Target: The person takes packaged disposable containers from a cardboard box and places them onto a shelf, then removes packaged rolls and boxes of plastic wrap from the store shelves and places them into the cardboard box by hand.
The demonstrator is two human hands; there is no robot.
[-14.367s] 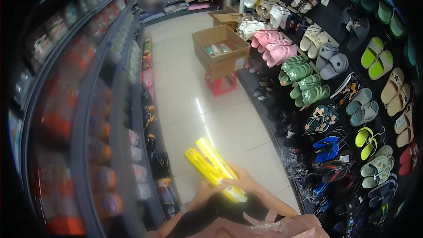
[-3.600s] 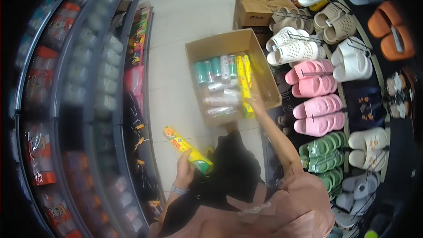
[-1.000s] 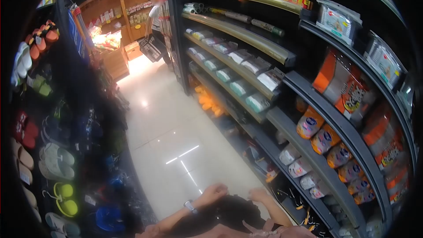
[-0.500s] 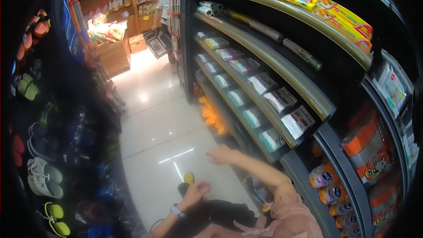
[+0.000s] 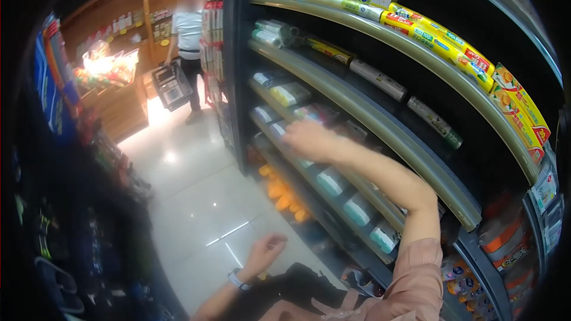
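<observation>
My right hand (image 5: 309, 141) reaches over the lower shelves on the right, in front of a row of small wrapped packs. Its fingers point down and left, close to a pale pack (image 5: 278, 129); I cannot tell whether they touch it. Nothing shows in that hand. Below it lie white-and-teal packs (image 5: 329, 182) in a row, and a yellow-and-white pack (image 5: 290, 93) sits farther along. My left hand (image 5: 265, 253), with a watch (image 5: 238, 279) on the wrist, hangs over the floor with loosely bent fingers and holds nothing visible.
Yellow film boxes (image 5: 437, 40) line the upper shelf (image 5: 380, 24). Rolls (image 5: 377, 78) lie below. Orange items (image 5: 279, 189) hang low near the aisle floor (image 5: 190, 202). Ahead, a person (image 5: 189, 35) carries a black basket (image 5: 172, 86) beside a wooden display stand (image 5: 116, 110). Dark racks stand left.
My right hand has risen from above the floor to the packs on the shelf. The view has shifted right and nearer the shelving. More of the person ahead now shows.
</observation>
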